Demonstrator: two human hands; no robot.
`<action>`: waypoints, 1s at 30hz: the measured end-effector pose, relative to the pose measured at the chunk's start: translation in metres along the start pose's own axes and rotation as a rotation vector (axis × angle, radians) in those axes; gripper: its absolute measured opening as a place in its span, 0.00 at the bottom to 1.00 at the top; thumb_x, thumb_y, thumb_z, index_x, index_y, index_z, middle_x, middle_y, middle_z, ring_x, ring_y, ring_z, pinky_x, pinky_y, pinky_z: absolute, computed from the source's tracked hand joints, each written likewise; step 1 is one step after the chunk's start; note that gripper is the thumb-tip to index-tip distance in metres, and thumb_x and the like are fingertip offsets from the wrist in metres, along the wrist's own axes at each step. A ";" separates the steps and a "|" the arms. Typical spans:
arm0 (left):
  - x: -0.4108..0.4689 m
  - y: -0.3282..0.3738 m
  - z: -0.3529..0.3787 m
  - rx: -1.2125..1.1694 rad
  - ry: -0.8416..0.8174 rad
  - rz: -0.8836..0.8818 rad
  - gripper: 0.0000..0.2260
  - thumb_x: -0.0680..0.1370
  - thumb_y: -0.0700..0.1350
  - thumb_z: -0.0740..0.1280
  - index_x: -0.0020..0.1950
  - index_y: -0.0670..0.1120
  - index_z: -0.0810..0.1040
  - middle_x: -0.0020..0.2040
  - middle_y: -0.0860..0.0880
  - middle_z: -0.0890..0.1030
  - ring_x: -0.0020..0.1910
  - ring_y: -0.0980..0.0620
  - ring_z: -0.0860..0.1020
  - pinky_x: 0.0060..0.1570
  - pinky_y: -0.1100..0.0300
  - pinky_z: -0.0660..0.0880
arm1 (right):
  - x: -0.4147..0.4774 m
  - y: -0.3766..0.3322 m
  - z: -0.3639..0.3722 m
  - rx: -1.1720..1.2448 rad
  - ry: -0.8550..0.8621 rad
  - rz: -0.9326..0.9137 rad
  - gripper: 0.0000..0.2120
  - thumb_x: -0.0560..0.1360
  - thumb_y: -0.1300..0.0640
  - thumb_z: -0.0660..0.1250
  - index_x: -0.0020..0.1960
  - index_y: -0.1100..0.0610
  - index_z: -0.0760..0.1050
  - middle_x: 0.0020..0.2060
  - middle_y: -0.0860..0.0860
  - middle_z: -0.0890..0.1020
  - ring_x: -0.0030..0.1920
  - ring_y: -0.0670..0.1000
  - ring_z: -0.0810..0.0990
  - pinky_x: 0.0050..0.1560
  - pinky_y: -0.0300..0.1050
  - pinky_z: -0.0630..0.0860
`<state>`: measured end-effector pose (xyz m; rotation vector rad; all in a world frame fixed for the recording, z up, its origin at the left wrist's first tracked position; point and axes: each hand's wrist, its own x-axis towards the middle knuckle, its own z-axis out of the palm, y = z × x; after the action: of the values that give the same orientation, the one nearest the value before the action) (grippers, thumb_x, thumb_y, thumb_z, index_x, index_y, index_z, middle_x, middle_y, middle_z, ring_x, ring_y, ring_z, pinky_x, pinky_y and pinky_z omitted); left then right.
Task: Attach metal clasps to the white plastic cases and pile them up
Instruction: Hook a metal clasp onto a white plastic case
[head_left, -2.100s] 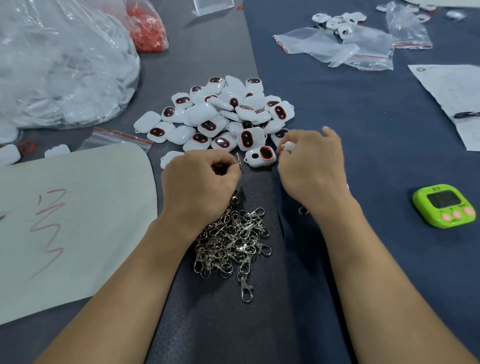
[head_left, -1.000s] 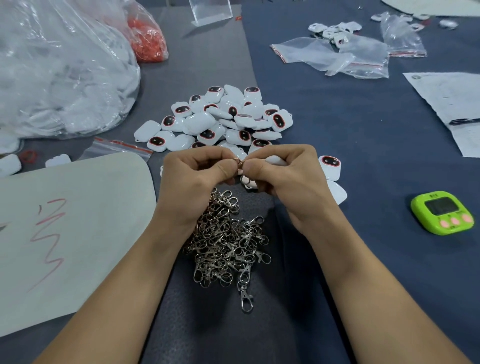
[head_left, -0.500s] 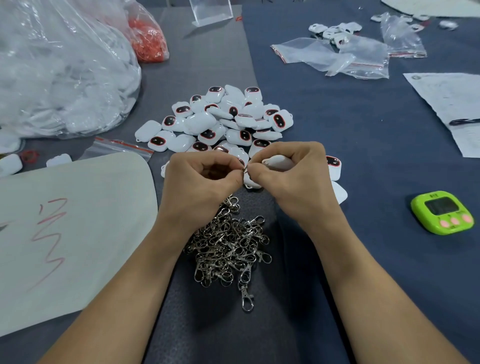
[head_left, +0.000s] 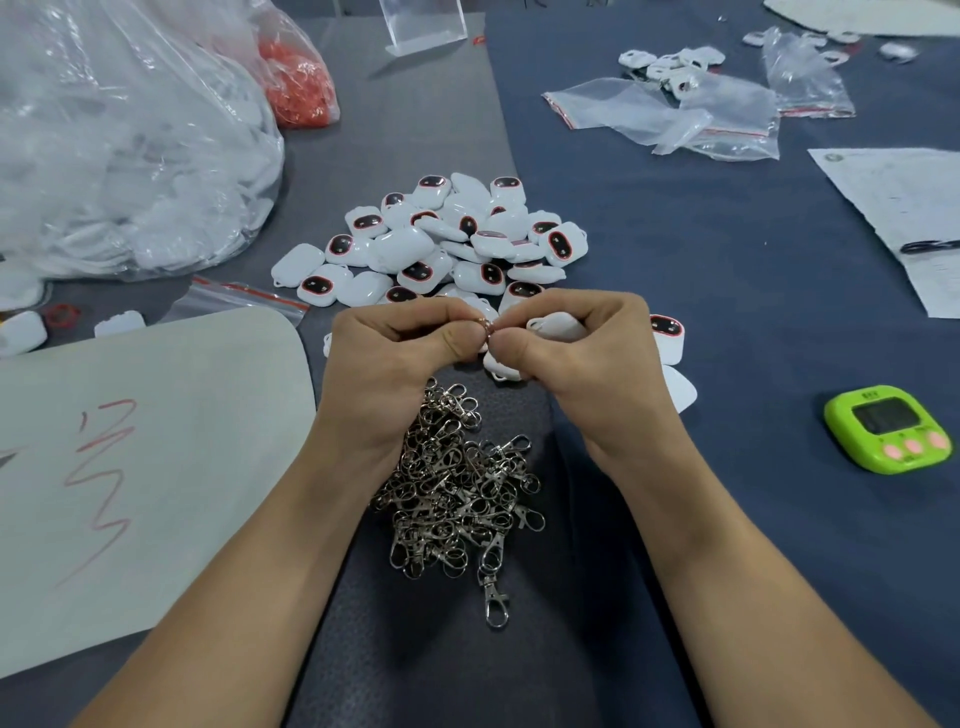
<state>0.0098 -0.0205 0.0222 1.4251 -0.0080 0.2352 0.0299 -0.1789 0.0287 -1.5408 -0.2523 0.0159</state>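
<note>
Both of your hands meet just above the near edge of the pile of white cases (head_left: 441, 244), fingertips pressed together over one small metal clasp (head_left: 487, 326). Your left hand (head_left: 395, 369) pinches that clasp between thumb and forefinger, the other fingers curled in. Your right hand (head_left: 582, 358) is closed around a white case (head_left: 556, 328), which shows between thumb and curled fingers; its thumb and forefinger press against the clasp too. The clasp looks to be at the case's loop, though your fingers hide the joint, so I cannot tell whether it is hooked on. Under your wrists lies the heap of loose clasps (head_left: 457, 488) on the dark mat (head_left: 441, 675). Two more cases (head_left: 667, 332) lie just right of your right hand. A green timer (head_left: 888, 428) sits well off to the right, and a large clear bag (head_left: 119, 140) fills the far left.
</note>
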 end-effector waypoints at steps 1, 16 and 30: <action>0.000 0.000 0.000 0.008 -0.001 -0.003 0.05 0.66 0.37 0.76 0.38 0.47 0.88 0.36 0.49 0.86 0.36 0.54 0.82 0.42 0.63 0.79 | 0.000 0.000 0.001 -0.017 0.013 -0.010 0.07 0.66 0.65 0.77 0.37 0.54 0.86 0.32 0.53 0.85 0.34 0.49 0.82 0.37 0.44 0.80; -0.002 -0.009 -0.004 0.349 0.032 0.188 0.10 0.70 0.35 0.77 0.42 0.51 0.87 0.38 0.53 0.87 0.38 0.53 0.85 0.43 0.57 0.82 | -0.005 -0.001 -0.003 -0.428 0.098 -0.177 0.08 0.68 0.61 0.78 0.39 0.48 0.86 0.32 0.43 0.85 0.34 0.45 0.84 0.36 0.40 0.79; -0.006 -0.007 -0.001 0.399 -0.009 0.196 0.08 0.70 0.38 0.75 0.41 0.52 0.87 0.36 0.53 0.86 0.35 0.58 0.82 0.38 0.63 0.79 | -0.007 -0.003 -0.002 -0.500 0.151 -0.283 0.07 0.67 0.62 0.75 0.38 0.51 0.85 0.35 0.42 0.85 0.37 0.43 0.84 0.38 0.33 0.77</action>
<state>0.0050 -0.0212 0.0142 1.8247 -0.1143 0.4089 0.0229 -0.1827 0.0306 -1.9767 -0.3714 -0.4123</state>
